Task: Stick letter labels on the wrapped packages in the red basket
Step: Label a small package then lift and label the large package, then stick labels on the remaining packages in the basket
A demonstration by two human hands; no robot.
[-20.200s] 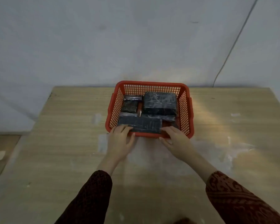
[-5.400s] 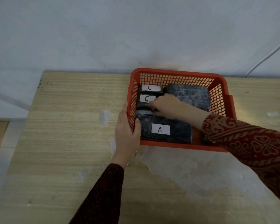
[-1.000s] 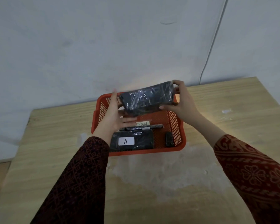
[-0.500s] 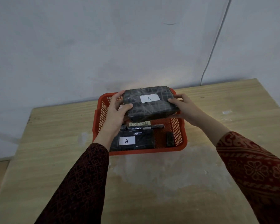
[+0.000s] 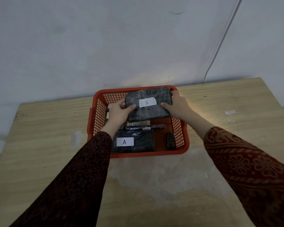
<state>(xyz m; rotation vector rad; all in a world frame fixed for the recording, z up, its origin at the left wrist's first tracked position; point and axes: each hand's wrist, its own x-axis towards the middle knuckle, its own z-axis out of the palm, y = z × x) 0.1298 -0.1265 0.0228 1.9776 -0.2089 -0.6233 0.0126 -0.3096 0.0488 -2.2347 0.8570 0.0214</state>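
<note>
A big black wrapped package (image 5: 148, 104) is in the far part of the red basket (image 5: 185, 145). It has a white label (image 5: 147, 102) with the letter A on its top. I cannot tell if it rests on the basket floor or is held a little above it. The left hand (image 5: 120, 112) grips its left end, with the thumb on top. The right hand (image 5: 176, 104) grips its right end, with the fingers curled around the far corner.

Nearer to the person, a flat black package (image 5: 134, 143) lies in the front left of the basket. It has its own white A label (image 5: 125, 142). Between the two packages lie a thin dark wrapped thing (image 5: 143, 127) and a tan strip with writing (image 5: 138, 123). A small dark block (image 5: 170, 142) lies in the front right part of the basket.

The basket sits on a wooden table (image 5: 47, 128) near a grey wall (image 5: 105, 38). A thin white cable (image 5: 220, 46) runs down the wall.
</note>
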